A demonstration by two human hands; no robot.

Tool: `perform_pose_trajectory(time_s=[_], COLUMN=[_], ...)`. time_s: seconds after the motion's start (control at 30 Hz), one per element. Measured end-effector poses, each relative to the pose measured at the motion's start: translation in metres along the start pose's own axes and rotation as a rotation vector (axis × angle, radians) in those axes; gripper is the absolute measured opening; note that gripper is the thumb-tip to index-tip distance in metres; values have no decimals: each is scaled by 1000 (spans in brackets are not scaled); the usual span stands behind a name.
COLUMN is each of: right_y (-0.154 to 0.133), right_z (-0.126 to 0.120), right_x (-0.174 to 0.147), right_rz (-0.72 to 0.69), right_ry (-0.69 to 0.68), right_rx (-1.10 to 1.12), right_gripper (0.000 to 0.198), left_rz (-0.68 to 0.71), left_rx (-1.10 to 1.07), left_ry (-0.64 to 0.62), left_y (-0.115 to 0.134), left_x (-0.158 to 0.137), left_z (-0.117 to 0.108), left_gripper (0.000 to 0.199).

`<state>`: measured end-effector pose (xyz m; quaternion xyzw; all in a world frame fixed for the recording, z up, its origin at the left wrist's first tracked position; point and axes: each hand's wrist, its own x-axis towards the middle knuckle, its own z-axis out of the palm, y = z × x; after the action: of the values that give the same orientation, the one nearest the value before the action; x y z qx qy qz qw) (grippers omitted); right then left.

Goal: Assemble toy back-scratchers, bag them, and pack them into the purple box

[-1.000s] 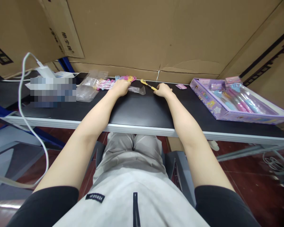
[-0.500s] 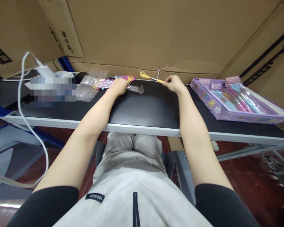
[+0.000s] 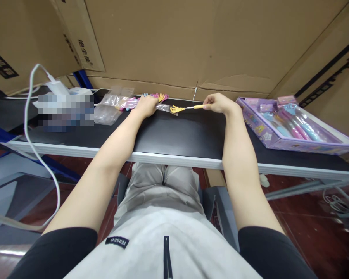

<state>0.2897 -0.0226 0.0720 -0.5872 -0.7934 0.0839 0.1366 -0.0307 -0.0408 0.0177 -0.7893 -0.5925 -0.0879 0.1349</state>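
Observation:
My right hand (image 3: pixel 219 103) pinches the handle end of a yellow back scratcher (image 3: pixel 198 106). Its claw-shaped head (image 3: pixel 176 110) points left, at the end of a clear plastic sleeve (image 3: pixel 163 108); whether they touch I cannot tell. Over on the left, my left hand (image 3: pixel 147 105) is closed around a bundle of back scratchers, whose blue, pink and yellow claws (image 3: pixel 155 96) stick out beyond the knuckles. Pink handles (image 3: pixel 128 103) of the bundle lie to the left of that hand. The fingers underneath are hidden.
Clear plastic bags (image 3: pixel 109 108) lie left of my left hand. A purple display box (image 3: pixel 296 130) with several wrapped pieces stands at the right. Cardboard (image 3: pixel 174 46) walls the back of the black table (image 3: pixel 177 135). A white cable (image 3: pixel 25 112) loops at the left.
My right hand has shifted slightly right, and the yellow back scratcher's head has swung down toward the plastic sleeve's end. My left hand has stayed in place.

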Motion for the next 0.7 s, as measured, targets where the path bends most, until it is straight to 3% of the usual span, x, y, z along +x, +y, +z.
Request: perform_pose_trajectory(time_s=[0.53, 0.7], right_y=[-18, -35], right_z=[7, 15], right_x=[-5, -4], right_rz=[38, -20], right_ry=[10, -19], right_rx=[213, 265], right_gripper=[17, 17], left_rz=[75, 137], left_rx=[-76, -69], left_ry=[65, 52], left_y=[-3, 6], left_x=[8, 9], left_z=[13, 11], left_gripper=[34, 32])
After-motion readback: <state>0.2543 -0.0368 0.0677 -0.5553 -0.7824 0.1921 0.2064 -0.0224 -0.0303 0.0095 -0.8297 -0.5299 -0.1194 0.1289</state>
